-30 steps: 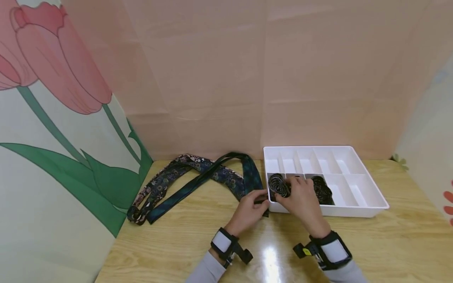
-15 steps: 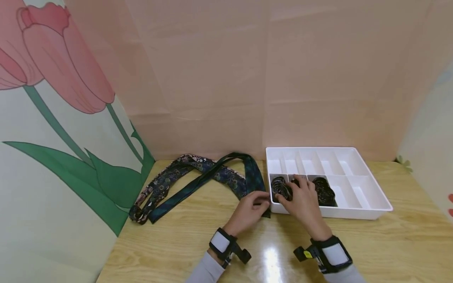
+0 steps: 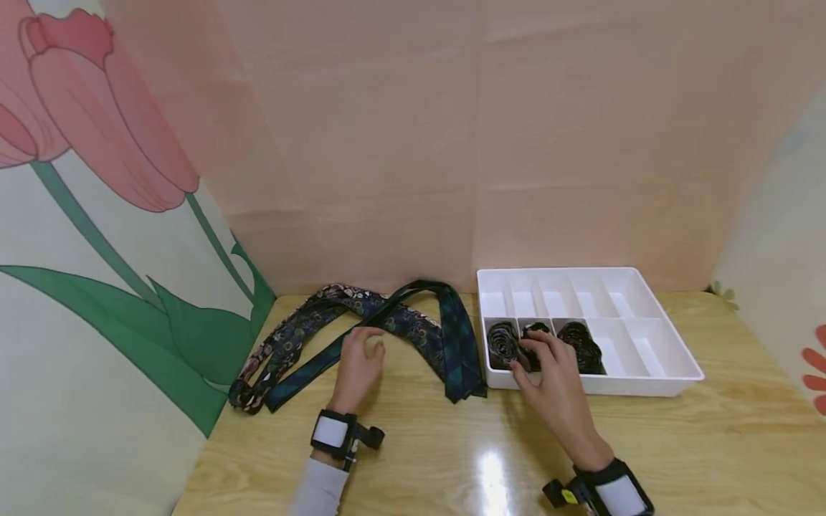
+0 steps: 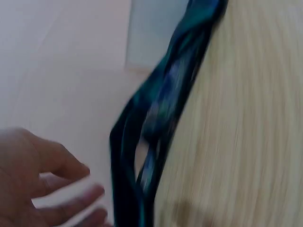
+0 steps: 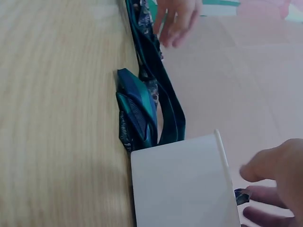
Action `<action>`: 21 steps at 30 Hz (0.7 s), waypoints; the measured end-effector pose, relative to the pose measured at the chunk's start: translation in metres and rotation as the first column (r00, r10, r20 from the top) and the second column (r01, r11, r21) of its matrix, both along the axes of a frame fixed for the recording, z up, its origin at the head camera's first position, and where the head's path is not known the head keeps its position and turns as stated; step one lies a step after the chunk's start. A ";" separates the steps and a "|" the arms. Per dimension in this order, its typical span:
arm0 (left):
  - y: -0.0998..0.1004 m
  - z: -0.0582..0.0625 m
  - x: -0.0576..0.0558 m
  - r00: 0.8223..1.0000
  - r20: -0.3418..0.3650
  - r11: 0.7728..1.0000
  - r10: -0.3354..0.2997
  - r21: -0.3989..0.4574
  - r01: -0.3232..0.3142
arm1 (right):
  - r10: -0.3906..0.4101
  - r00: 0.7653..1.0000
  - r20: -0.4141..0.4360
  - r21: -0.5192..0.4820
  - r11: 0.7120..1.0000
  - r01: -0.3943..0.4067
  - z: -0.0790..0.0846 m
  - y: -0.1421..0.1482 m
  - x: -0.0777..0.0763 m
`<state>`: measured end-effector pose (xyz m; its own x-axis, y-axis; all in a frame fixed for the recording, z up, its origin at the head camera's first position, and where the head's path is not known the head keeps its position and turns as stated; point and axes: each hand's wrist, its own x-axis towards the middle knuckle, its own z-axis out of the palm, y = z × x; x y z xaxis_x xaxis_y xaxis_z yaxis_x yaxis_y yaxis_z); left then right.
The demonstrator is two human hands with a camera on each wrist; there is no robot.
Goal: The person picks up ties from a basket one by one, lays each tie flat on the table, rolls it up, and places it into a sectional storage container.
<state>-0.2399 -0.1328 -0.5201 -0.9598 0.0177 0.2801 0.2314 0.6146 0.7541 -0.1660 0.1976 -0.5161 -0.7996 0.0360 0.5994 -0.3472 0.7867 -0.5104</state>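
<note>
My right hand (image 3: 556,380) hovers at the front-left of a white compartment tray (image 3: 645,383), thumb and fingers apart. Beneath its fingertips are a dark rolled necktie (image 3: 503,344) in the corner compartment and a second roll (image 3: 535,328), partly hidden by the fingers; whether they touch cannot be told. One more dark roll (image 3: 581,347) fills the third compartment. To the left, my left hand (image 3: 359,369) is over the table by a blue-green plaid necktie (image 3: 459,344), its fingers loosely bent and holding nothing. That tie crosses a floral necktie (image 3: 290,337).
The tray's back row and two front-right compartments (image 3: 648,347) show bare white bottoms. A pinkish-brown covering (image 3: 387,143) rises behind the wooden table (image 3: 419,459). A tulip-printed panel (image 3: 97,215) stands on the left.
My left hand has left the tray's front-left corner and moved left to the crossed ties. The right hand has eased off the rolls, its fingers spreading and drawing back slightly.
</note>
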 end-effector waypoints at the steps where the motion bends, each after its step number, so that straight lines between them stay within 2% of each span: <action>1: -0.010 0.000 0.000 0.999 -0.003 0.999 0.044 -0.011 -0.044 | 0.007 1.000 -0.024 -0.006 1.000 -0.007 0.000 0.000 0.001; 3: -0.026 -0.001 0.001 0.993 0.003 0.993 0.114 -0.035 -0.114 | 0.018 0.998 -0.065 -0.013 1.000 -0.019 0.000 0.001 0.004; 6: -0.046 -0.004 0.003 0.986 0.024 0.983 0.166 -0.082 -0.164 | 0.037 0.992 -0.119 -0.017 0.999 -0.039 0.000 0.001 0.009; 10: -0.059 -0.009 0.006 0.980 0.097 0.972 0.173 -0.177 -0.154 | 0.091 0.983 -0.157 -0.007 0.996 -0.094 -0.001 -0.001 0.015; 15: -0.063 -0.018 0.011 0.964 0.172 0.936 0.204 -0.321 -0.141 | 0.164 0.973 -0.163 -0.004 0.986 -0.167 -0.005 -0.008 0.024; 21: -0.059 -0.023 0.013 0.977 0.106 0.893 0.187 -0.432 -0.124 | 0.231 0.959 -0.161 0.028 0.973 -0.230 -0.008 -0.013 0.033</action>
